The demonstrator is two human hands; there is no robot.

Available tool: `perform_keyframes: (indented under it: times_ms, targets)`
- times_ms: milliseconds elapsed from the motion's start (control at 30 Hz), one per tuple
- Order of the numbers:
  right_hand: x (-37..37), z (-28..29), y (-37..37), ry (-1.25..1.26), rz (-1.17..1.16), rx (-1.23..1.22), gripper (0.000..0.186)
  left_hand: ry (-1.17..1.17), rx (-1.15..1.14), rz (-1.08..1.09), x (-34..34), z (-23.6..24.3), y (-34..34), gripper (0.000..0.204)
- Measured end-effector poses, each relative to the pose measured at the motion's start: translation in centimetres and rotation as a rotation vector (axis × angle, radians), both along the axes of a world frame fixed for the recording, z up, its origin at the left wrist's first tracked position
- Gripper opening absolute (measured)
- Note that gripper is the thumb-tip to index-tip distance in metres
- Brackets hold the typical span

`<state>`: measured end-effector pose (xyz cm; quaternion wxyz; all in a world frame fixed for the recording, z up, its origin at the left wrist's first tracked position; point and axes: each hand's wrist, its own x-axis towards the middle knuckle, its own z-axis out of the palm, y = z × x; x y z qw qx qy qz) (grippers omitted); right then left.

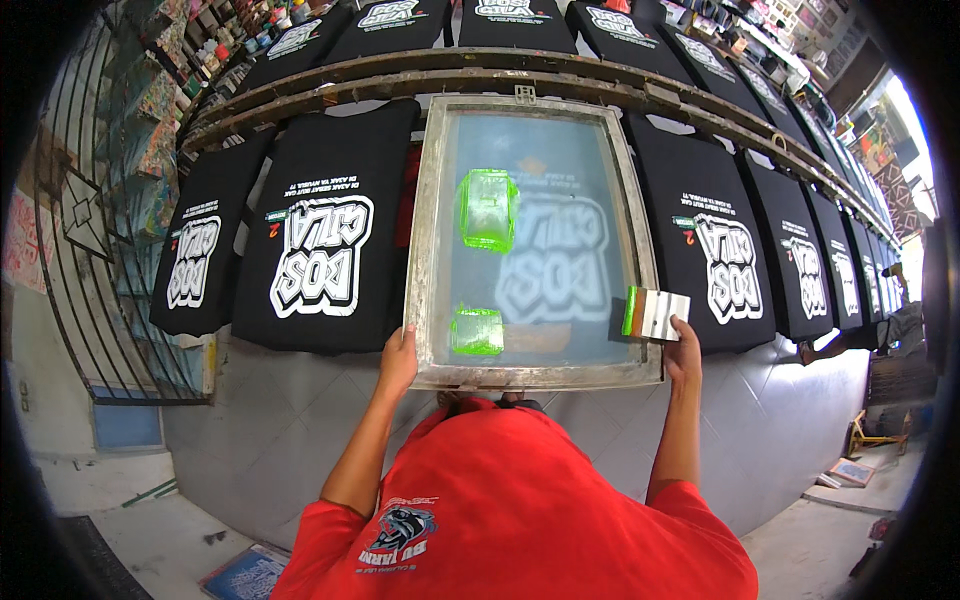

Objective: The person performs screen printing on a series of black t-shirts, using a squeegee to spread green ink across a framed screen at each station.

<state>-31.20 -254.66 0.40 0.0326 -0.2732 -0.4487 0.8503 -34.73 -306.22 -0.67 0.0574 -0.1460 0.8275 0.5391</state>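
A screen-printing frame (pixel 420 240) with a pale blue mesh is tilted in front of me over the row of shirts. Bright green ink patches (pixel 487 210) sit on the mesh, and a white design shows faintly through it. My left hand (pixel 398 360) grips the frame's lower left corner. My right hand (pixel 682 350) holds a squeegee (pixel 662 316), its green-inked blade over the frame's right edge, with the fingers at that lower right corner. A black shirt (pixel 330 150) with white print lies beside the frame on the left, another (pixel 670 180) on the right.
More printed black shirts (pixel 200 250) line both sides and a back row (pixel 515 25), behind metal rails (pixel 350 90). A metal grille (pixel 110 300) and cluttered shelves (pixel 195 50) stand at left. At lower right are a yellow metal object (pixel 868 432) and small boards (pixel 852 470) on the floor (pixel 800 530).
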Motion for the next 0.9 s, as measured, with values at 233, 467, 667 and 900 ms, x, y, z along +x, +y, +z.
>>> perform_keyframes:
  times_ms: [233, 467, 667, 900]
  targets:
    - [0.9, 5.3, -4.9, 0.054, -0.063, 0.087, 0.048, 0.041, 0.105, 0.003, 0.7, 4.2, -3.5, 0.043]
    - [-0.2, 6.7, -19.1, 0.148, -0.088, -0.049, 0.049, 0.109, 0.148, 0.033, -0.4, 6.4, -17.3, 0.043]
    - [-2.2, 4.6, -36.6, 0.189, -0.018, -0.073, 0.051, 0.066, 0.046, 0.024, -1.3, 4.6, -35.2, 0.044]
    - [-3.0, 4.9, -47.1, 0.104, 0.011, -0.058, 0.048, 0.029, 0.044, 0.054, -1.6, 4.2, -45.6, 0.044]
